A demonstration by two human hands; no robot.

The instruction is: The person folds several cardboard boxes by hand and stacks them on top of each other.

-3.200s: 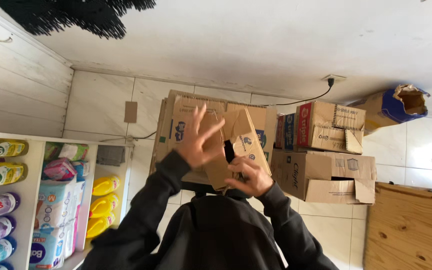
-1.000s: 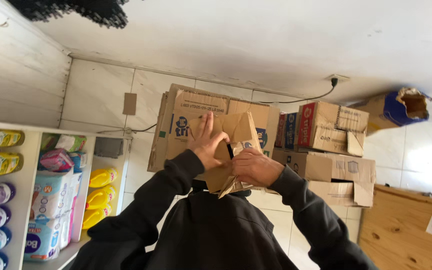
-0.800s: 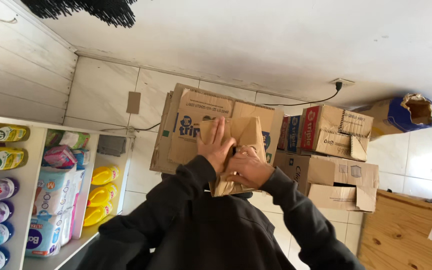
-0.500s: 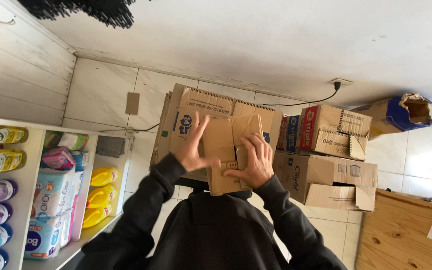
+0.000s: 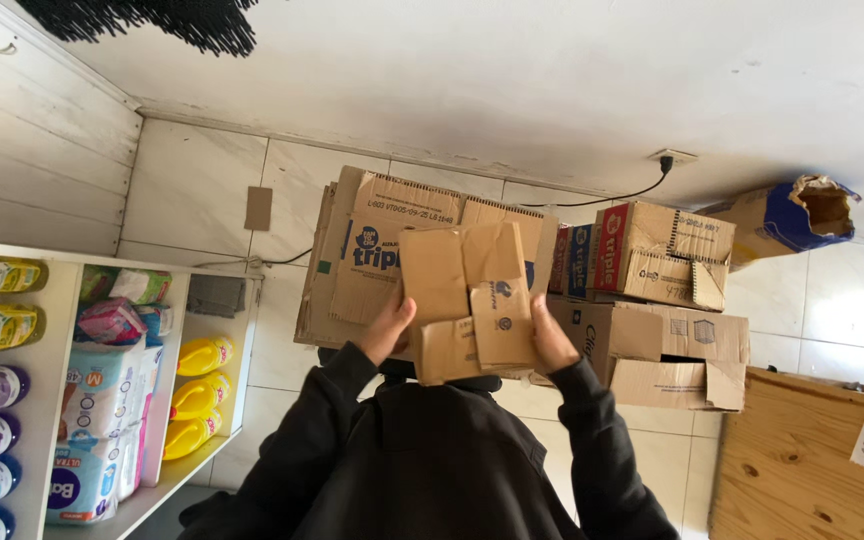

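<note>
A small, creased brown cardboard box (image 5: 467, 300) with folded flaps is held between both my hands, in front of my dark-sleeved arms. My left hand (image 5: 389, 325) grips its left side, and my right hand (image 5: 552, 342) presses on its right side. The box sits just in front of a large brown cardboard box (image 5: 367, 235) with blue print, which stands against the tiled wall.
More cardboard boxes are stacked to the right, among them a red-printed box (image 5: 652, 250) and a torn blue and brown box (image 5: 792, 210). A white shelf (image 5: 167, 400) at left holds bottles and packets, including yellow bottles (image 5: 202, 390). A wooden panel (image 5: 812, 470) stands lower right.
Earlier my left hand was spread open over the box flaps and my right hand worked at its front. Now both hands have settled on the box's sides, flaps folded flat.
</note>
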